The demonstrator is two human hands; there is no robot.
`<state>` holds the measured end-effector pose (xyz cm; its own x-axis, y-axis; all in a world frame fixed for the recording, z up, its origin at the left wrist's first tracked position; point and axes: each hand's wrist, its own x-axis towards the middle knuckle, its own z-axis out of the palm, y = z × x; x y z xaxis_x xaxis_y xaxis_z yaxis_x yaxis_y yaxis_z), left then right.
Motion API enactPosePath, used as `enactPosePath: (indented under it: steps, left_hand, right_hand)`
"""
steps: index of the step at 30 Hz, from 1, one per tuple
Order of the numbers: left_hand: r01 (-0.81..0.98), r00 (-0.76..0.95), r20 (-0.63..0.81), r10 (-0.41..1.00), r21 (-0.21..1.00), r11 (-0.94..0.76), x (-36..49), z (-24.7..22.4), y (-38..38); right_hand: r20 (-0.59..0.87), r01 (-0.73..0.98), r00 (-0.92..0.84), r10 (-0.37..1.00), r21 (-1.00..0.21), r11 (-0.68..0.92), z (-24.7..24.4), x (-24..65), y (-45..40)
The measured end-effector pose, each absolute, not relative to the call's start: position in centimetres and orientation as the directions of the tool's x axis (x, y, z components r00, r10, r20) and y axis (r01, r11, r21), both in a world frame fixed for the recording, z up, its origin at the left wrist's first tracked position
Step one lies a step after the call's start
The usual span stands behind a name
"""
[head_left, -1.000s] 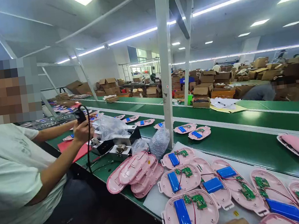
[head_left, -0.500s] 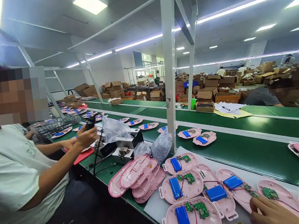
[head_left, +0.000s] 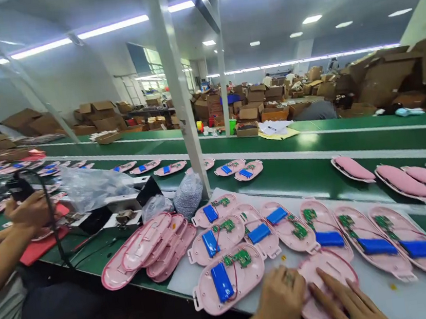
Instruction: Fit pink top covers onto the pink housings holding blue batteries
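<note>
Green table beneath, your right hand rests spread on 1 pink shell; your left hand curls at its edge, whether pinching I can't tell.

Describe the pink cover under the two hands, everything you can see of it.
The pink cover is a shallow piece with a rounded end, pale inside with a deeper pink rim, smooth like plastic. It lies over the white mat near the front edge. The right hand rests on it, fingers spread; the left hand is curled at its left edge, its grip unclear. The hands hide much of its lower part.
</note>
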<state>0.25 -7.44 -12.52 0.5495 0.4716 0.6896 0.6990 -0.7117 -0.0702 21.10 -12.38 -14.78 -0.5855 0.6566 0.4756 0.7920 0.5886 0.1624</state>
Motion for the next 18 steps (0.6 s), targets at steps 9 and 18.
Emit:
enactPosePath:
  steps: [9,18]
  left_hand:
    - [0.694,0.459,0.526,0.716,0.291,-0.658,0.2,-9.7,-6.8]
    - [0.417,0.52,0.396,0.757,0.656,-0.629,-1.1,-9.0,-7.3]
  right_hand:
    - [0.358,0.776,-0.597,0.718,0.029,0.631,-7.1,21.1,-9.3]
    - [0.3,0.716,-0.642,0.705,-0.094,0.692,-5.5,20.3,-13.5]
